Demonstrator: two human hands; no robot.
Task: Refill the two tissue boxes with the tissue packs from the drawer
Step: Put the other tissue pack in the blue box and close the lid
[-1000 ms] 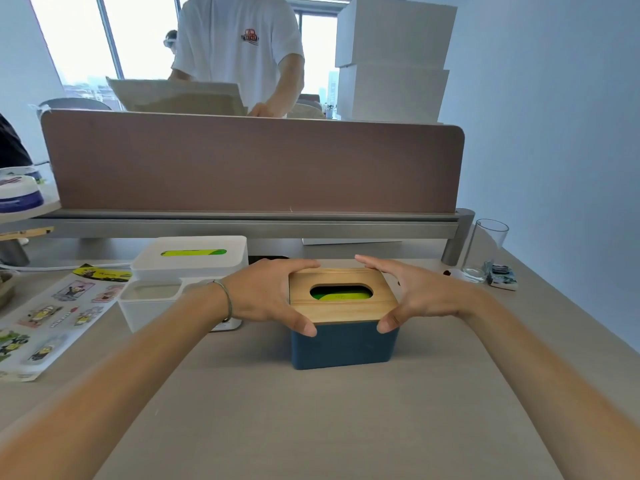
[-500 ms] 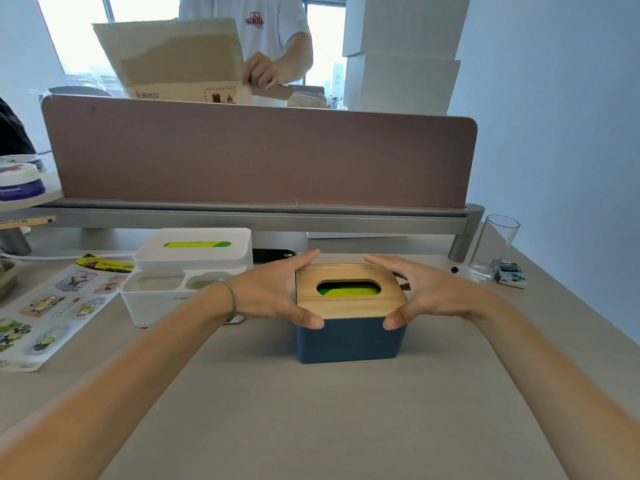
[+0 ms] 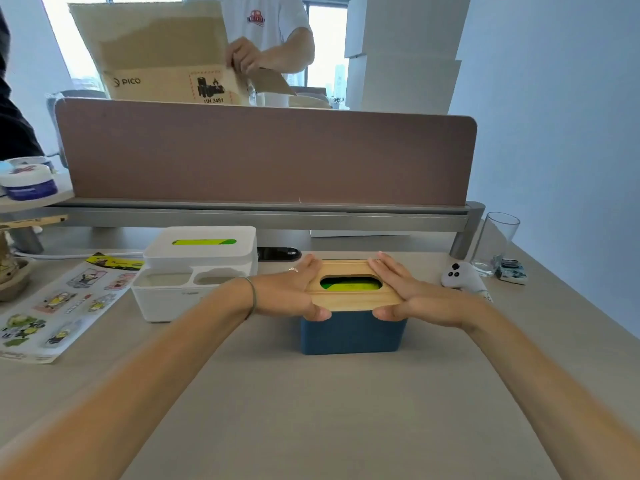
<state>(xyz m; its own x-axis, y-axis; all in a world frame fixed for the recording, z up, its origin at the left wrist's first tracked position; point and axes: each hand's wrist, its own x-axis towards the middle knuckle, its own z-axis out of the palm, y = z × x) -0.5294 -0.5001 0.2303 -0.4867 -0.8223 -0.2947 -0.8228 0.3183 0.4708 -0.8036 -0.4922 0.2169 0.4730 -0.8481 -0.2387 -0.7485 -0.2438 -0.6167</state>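
A dark blue tissue box (image 3: 351, 332) stands mid-desk with a wooden lid (image 3: 349, 297) on top. A green tissue pack (image 3: 349, 285) shows through the lid's oval slot. My left hand (image 3: 289, 294) grips the lid's left edge and my right hand (image 3: 412, 296) grips its right edge, thumbs under the front rim. To the left stands a white tissue box (image 3: 197, 271) with front compartments; green tissue wrap (image 3: 204, 242) shows in its top slot. The drawer is not in view.
A brown divider panel (image 3: 266, 154) on a metal rail closes off the desk's far side. A glass (image 3: 493, 242) and a white controller (image 3: 459, 273) sit at the right, a sticker sheet (image 3: 65, 303) at the left. A person behind the divider holds a cardboard box (image 3: 162, 53).
Both hands stay on the wooden lid and have shifted slightly inward on it. The camera has tilted, bringing a white controller into view. The person behind the divider has lifted the cardboard box.
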